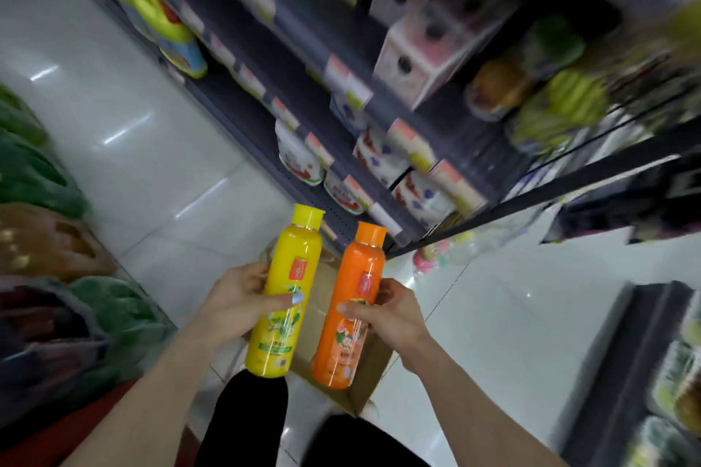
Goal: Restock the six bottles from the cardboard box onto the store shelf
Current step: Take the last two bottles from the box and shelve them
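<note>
yellow bottle [282, 296] in left hand [235, 305], fingers wrapped round its middle, cap up, tilted a bit right. orange bottle [351, 309] in right hand [387, 315], gripped mid-body w/ thumb across the front. both held side by side, not touching, above the open cardboard box [364, 372] on the floor. store shelf [315, 61] ahead & to the right, stocked w/ tubs and boxes, blurry.
</note>
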A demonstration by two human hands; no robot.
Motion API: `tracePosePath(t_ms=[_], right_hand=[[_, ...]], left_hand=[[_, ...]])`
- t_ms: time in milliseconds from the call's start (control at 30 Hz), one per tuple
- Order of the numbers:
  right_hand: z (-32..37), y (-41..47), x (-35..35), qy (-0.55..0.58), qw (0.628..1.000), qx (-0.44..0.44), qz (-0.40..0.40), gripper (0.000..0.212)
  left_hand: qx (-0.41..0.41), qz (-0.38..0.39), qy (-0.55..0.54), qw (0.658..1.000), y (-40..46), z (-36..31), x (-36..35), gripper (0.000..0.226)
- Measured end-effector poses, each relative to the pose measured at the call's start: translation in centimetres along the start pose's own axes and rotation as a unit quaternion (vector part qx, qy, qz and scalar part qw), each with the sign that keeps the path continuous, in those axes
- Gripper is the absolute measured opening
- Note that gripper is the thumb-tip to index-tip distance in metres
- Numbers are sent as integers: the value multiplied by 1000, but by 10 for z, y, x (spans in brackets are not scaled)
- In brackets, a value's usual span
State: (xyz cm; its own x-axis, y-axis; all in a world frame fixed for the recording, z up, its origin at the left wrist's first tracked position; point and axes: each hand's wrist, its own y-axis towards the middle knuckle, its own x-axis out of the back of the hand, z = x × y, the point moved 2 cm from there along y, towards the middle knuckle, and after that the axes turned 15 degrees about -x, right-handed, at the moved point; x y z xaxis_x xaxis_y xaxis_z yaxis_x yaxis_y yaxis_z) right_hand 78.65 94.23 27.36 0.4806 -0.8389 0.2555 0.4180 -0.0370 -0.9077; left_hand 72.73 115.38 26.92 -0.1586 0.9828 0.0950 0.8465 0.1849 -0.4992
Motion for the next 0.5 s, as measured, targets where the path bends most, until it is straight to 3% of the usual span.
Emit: tracePosePath(t_ms=[67, 133, 200, 333, 500], right_hand=[[19, -44, 16, -11, 999, 32, 6, 67], [39, -86, 31, -21, 997, 71, 11, 53], [59, -124, 45, -28, 994, 105, 11, 41], [101, -189, 61, -21, 987, 157, 8, 55], [152, -248, 66, -3, 972, 234, -15, 42]], left_hand=[[-21, -10, -8, 1000, -27, -45, 6, 49], [-39, -19, -19, 999, -50, -89, 11, 43], [-67, -18, -29, 997, -68, -130, 19, 54], [-111, 0, -36, 993, -91, -208, 44, 57], [-178, 36, -30, 983, -97, -290, 85, 90]])
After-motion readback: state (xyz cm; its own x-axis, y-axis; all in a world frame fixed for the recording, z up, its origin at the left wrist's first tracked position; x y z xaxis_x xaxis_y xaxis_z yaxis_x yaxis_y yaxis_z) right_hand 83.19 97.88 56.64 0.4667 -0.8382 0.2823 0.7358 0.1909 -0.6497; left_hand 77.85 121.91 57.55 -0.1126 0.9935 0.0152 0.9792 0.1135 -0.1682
